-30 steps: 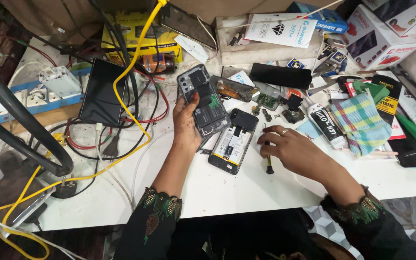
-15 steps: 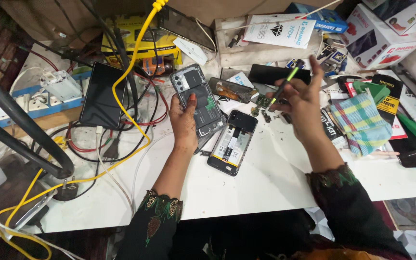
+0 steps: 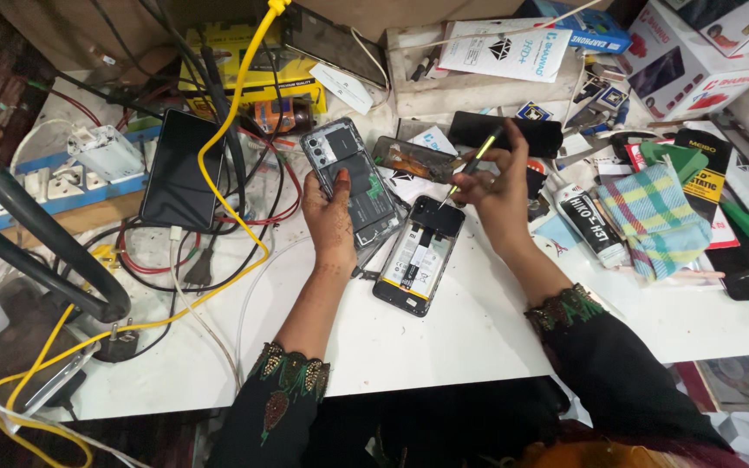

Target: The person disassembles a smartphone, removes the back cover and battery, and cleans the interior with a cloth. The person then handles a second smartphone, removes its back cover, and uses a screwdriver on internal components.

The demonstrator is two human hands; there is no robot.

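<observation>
White and cluttered, the workbench filled the frame, cables tangled across its left half. At centre, the left hand gripped a grey opened phone, fingers curled round its edge, tilting it off the table. The right hand pinched a yellow-green screwdriver between thumb and fingertips, its tip angled down at a second opened phone lying flat at centre, battery exposed. A slip of that tip could likely gouge the battery or board; small screws could vanish in the clutter. Upper centre, a pale tray held small tools, hard to identify. Right of centre lay a checked cloth.
</observation>
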